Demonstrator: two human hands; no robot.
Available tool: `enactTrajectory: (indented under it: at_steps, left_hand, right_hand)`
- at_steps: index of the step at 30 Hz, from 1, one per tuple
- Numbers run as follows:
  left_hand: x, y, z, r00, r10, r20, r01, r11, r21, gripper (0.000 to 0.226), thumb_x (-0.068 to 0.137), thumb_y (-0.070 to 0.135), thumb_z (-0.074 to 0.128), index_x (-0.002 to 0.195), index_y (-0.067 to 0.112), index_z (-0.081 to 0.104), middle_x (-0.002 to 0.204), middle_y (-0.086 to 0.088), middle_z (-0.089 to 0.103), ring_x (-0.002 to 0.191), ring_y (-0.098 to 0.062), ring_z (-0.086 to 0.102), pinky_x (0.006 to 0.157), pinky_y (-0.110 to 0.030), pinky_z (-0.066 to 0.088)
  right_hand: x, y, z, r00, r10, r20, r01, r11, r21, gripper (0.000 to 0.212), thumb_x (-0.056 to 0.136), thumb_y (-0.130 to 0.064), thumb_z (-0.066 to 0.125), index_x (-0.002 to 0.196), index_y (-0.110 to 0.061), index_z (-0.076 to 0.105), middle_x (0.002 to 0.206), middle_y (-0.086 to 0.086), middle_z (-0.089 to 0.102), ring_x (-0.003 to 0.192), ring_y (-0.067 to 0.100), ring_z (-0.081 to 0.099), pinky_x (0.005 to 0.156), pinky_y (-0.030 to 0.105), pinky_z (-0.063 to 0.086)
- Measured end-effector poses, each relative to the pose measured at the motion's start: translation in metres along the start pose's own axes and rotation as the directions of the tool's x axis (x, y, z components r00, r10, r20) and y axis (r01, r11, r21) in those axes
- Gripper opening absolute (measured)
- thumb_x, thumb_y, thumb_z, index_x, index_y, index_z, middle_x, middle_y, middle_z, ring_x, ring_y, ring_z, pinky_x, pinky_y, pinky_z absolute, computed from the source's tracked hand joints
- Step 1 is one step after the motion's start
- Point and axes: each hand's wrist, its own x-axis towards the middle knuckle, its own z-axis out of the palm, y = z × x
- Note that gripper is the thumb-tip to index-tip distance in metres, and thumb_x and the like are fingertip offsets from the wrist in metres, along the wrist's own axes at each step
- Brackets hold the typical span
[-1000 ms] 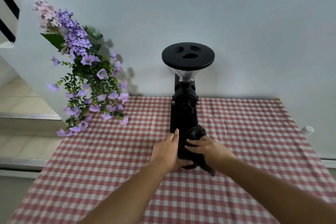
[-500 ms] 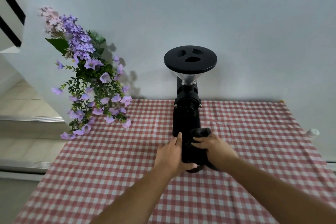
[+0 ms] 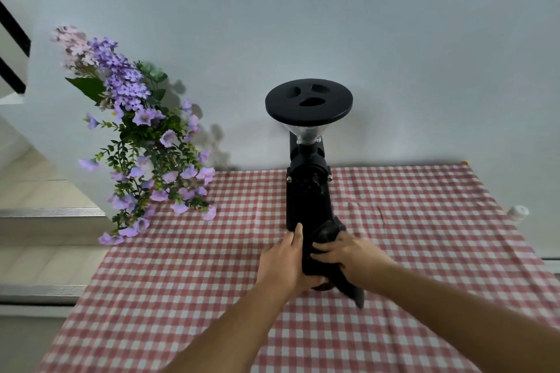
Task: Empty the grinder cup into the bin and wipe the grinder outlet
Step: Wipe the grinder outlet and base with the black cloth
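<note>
A black coffee grinder point(image 3: 307, 191) with a round black hopper lid point(image 3: 309, 101) stands at the back middle of the table, against the wall. My left hand point(image 3: 283, 260) grips the left side of its low front part. My right hand point(image 3: 351, 257) presses a dark cloth point(image 3: 328, 230) against that front from the right, and the cloth's tail hangs down to the tablecloth. My hands and the cloth hide the outlet. The black part between my hands may be the cup; I cannot tell it from the body. No bin is in view.
A red-and-white checked tablecloth point(image 3: 181, 297) covers the table. A bunch of purple flowers point(image 3: 145, 145) leans over the back left corner. A small white object point(image 3: 518, 211) sits past the right edge. Steps point(image 3: 45, 215) lie to the left.
My right hand has shifted the cloth slightly on the grinder's front. The left hand has stayed on the grinder's side. The view has moved a little.
</note>
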Motion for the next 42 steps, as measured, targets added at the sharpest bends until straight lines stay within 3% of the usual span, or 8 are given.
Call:
enactTrajectory:
  at_steps: [11,17,23,27,30,35,38,42]
  left_hand:
    - [0.000,0.002,0.004,0.999,-0.002,0.032,0.002,1.000,-0.011,0.117,0.076,0.073,0.061,0.155,0.020,-0.006,0.155,0.003,0.029,0.129,-0.015,0.046,0.093,-0.035,0.050]
    - [0.002,0.000,0.006,0.998,0.043,0.047,-0.041,0.998,-0.037,0.117,0.081,0.068,0.059,0.153,0.017,-0.018,0.164,0.004,-0.012,0.150,-0.015,0.010,0.118,-0.040,0.016]
    - [0.004,-0.003,0.010,0.997,0.068,0.030,-0.065,0.994,-0.092,0.117,0.078,0.070,0.061,0.154,0.020,-0.013,0.164,0.007,-0.008,0.147,-0.011,0.018,0.114,-0.037,0.031]
    - [0.006,-0.004,0.010,0.998,0.050,0.028,-0.047,0.994,-0.099,0.117,0.077,0.070,0.062,0.155,0.022,-0.010,0.164,0.009,-0.006,0.148,-0.010,0.016,0.114,-0.040,0.031]
    - [0.006,-0.004,0.010,0.999,0.038,0.037,-0.033,0.992,-0.119,0.117,0.077,0.068,0.064,0.155,0.023,-0.011,0.164,0.010,-0.006,0.148,-0.011,0.018,0.115,-0.043,0.029]
    - [0.006,-0.003,0.009,0.999,0.018,0.030,-0.014,0.990,-0.143,0.118,0.076,0.063,0.070,0.155,0.025,-0.009,0.163,0.013,-0.005,0.142,-0.012,0.032,0.102,-0.035,0.045]
    - [0.006,-0.003,0.009,1.000,0.027,0.003,-0.026,0.989,-0.144,0.117,0.075,0.062,0.072,0.155,0.028,-0.007,0.164,0.013,-0.002,0.143,-0.010,0.030,0.099,-0.033,0.047]
    - [0.005,-0.001,0.009,1.000,0.009,0.017,-0.006,0.987,-0.161,0.119,0.073,0.068,0.067,0.155,0.024,-0.007,0.164,0.012,0.001,0.143,-0.009,0.028,0.106,-0.037,0.041]
  right_hand:
    - [0.000,0.010,0.001,0.999,0.030,-0.034,-0.031,0.999,-0.026,0.063,0.087,-0.014,0.061,0.138,-0.041,0.037,0.149,-0.021,0.034,0.126,0.014,0.038,0.097,0.035,0.046]
    - [-0.008,0.019,-0.011,0.918,0.223,-0.329,-0.106,0.935,0.339,0.053,0.088,-0.001,0.040,0.129,-0.032,0.055,0.142,-0.013,0.047,0.130,0.016,0.040,0.107,0.031,0.038]
    - [-0.008,0.006,0.021,0.991,0.098,-0.088,-0.079,0.976,0.203,0.062,0.091,-0.006,0.043,0.143,-0.038,0.031,0.156,-0.014,0.020,0.142,0.021,0.020,0.111,0.035,0.034]
    - [-0.010,0.028,-0.005,1.000,-0.003,0.003,0.003,1.000,-0.007,0.059,0.091,-0.008,0.051,0.139,-0.039,0.038,0.153,-0.016,0.028,0.133,0.018,0.028,0.104,0.030,0.037]
    - [-0.005,0.034,-0.027,0.996,0.057,-0.068,-0.054,0.998,0.032,0.049,0.094,-0.005,0.043,0.131,-0.037,0.050,0.146,-0.017,0.041,0.115,0.016,0.039,0.089,0.021,0.036]
    - [-0.002,-0.013,0.017,0.965,0.175,-0.197,-0.117,0.954,0.276,0.060,0.090,0.000,0.046,0.139,-0.033,0.041,0.151,-0.014,0.033,0.125,0.021,0.038,0.107,0.031,0.036]
    - [-0.012,-0.005,0.026,0.993,0.010,-0.121,0.007,0.990,0.138,0.061,0.090,-0.008,0.053,0.141,-0.037,0.035,0.154,-0.017,0.026,0.113,0.019,0.040,0.101,0.033,0.041]
    - [-0.001,0.033,-0.001,0.998,-0.018,-0.066,0.015,0.999,-0.038,0.064,0.090,-0.011,0.055,0.140,-0.043,0.033,0.152,-0.019,0.028,0.127,0.020,0.032,0.099,0.033,0.044]
